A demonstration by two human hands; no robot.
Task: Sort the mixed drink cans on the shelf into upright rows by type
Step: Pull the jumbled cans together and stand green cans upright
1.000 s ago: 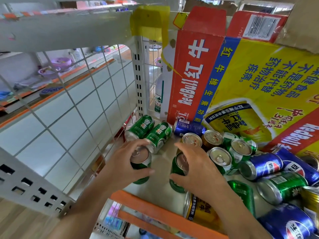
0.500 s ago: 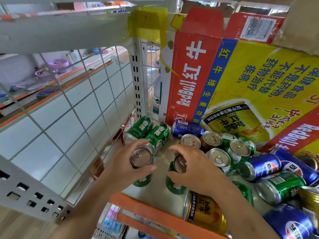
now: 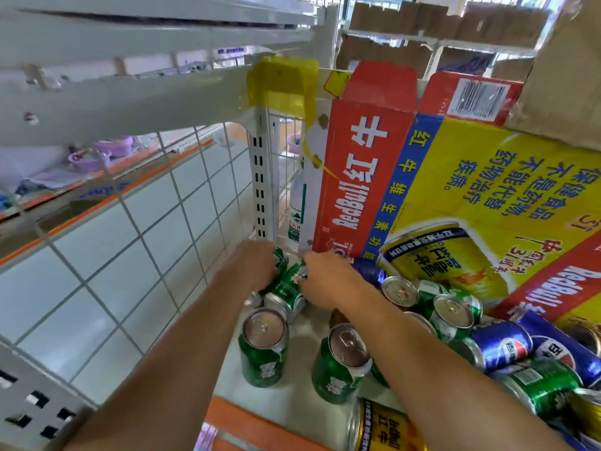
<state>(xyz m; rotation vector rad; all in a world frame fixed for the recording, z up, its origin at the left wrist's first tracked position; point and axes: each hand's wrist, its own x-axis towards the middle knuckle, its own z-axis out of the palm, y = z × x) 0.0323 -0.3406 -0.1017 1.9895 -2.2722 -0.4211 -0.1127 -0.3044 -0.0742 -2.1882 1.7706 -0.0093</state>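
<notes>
Two green cans stand upright at the shelf front, one on the left and one on the right, both free of my hands. Behind them, two more green cans lie on their sides in the back left corner. My left hand curls over the left lying can, which is mostly hidden. My right hand grips the far end of the other lying can. To the right lies a mixed heap: blue Pepsi cans, more green cans and a gold Red Bull can.
A big Red Bull carton leans at the back of the shelf. A white wire mesh wall and a slotted post close off the left side. The orange shelf lip runs along the front.
Both hands have let go of the two upright green cans at the front and reached back to the two green cans lying in the corner. The camera has moved closer.
</notes>
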